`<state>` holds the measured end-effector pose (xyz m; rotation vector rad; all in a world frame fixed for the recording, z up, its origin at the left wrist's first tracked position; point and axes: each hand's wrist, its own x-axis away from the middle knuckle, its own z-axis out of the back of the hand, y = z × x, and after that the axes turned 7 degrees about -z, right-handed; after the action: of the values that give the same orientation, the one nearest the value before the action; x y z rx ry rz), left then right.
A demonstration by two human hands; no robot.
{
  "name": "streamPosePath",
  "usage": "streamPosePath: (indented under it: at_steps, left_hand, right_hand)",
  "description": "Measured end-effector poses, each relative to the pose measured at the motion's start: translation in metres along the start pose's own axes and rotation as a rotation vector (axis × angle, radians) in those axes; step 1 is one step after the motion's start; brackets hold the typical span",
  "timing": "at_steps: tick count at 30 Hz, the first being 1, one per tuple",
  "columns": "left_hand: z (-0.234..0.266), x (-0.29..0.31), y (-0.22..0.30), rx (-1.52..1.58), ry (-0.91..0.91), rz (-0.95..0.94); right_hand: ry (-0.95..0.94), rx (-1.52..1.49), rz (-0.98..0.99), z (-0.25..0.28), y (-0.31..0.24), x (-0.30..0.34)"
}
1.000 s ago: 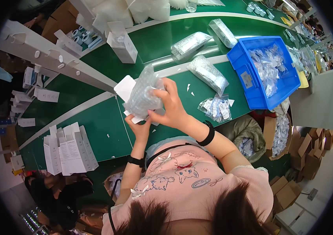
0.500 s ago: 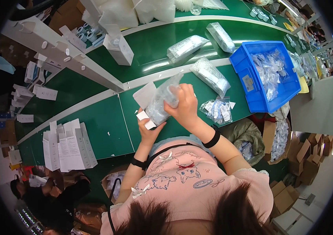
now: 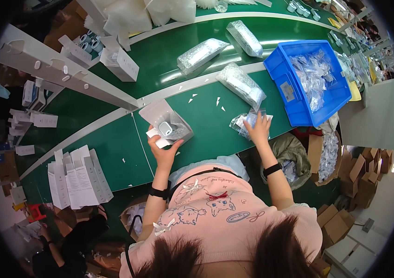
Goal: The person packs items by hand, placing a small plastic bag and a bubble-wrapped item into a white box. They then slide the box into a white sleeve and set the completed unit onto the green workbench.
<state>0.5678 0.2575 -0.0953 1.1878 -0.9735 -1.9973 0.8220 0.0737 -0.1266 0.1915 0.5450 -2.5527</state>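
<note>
My left hand (image 3: 163, 155) grips an open white carton (image 3: 184, 131) near the table's front edge, its thumb and fingers wrapped round the near side. The carton's flaps stand out, and inside sits a clear-wrapped item with a white rounded-square part on top. To the right, my right hand (image 3: 258, 131) reaches down with spread fingers onto small clear packets (image 3: 238, 124) with white labels. Its fingertips touch the pile; none looks lifted. Just behind that pile lies a bubble-wrapped bundle (image 3: 242, 85).
A blue bin (image 3: 288, 95) full of clear packets stands right. Two more wrapped bundles (image 3: 202, 55) (image 3: 244, 39) lie beyond the white rail. Several flat white cartons (image 3: 79, 178) stand left. A white post (image 3: 83, 76) rises at the left, beside another open carton (image 3: 122, 65).
My right hand has left the carton and moved right to the small packets. The clear-wrapped item now sits down inside the carton. My left hand still holds the carton, slightly farther left.
</note>
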Motion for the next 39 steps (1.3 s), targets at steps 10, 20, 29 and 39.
streamPosePath:
  at_steps: [10, 20, 29, 39]
  left_hand:
    - [0.028, -0.009, -0.004, -0.046, -0.096, -0.040]
    - [0.053, -0.039, 0.037, -0.372, -0.075, -0.056]
    - [0.061, -0.055, 0.027, -0.059, 0.048, 0.453]
    - [0.054, -0.045, 0.024, 0.115, 0.177, 0.385]
  right_hand:
    - [-0.234, -0.115, 0.516, -0.053, -0.045, 0.003]
    - [-0.765, -1.534, -0.161, 0.060, -0.163, -0.038]
    - [-0.806, -1.218, 0.665, 0.043, -0.227, -0.002]
    - [-0.431, -0.377, 1.188, 0.052, -0.221, 0.007]
